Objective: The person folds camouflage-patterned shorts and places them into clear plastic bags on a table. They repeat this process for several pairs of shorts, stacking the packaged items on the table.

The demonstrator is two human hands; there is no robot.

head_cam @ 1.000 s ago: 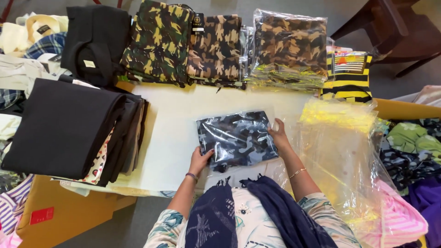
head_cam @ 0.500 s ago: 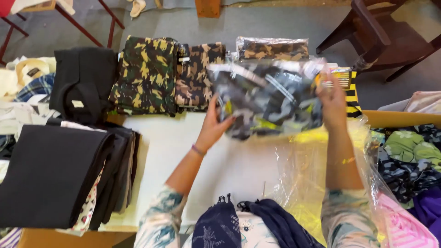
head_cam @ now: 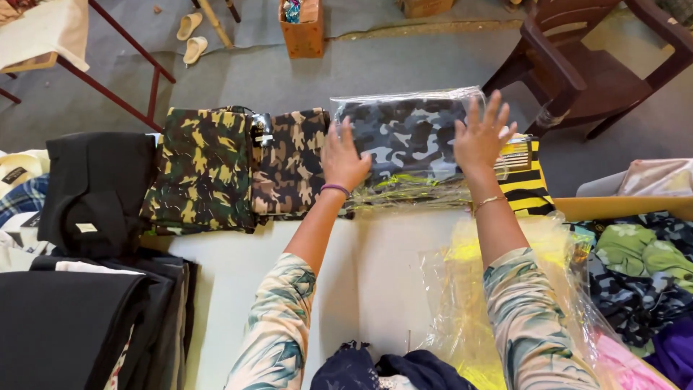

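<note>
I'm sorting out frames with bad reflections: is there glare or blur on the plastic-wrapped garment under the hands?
Head view: sharp overall, with even, soft daylight. The blue-grey camouflage packet shows only faint sheen along its plastic edges, so the pattern reads clearly. Left hand and right hand lie flat on it, with no motion blur. The clear bag on the table looks milky, veiling the yellow beneath.
</note>
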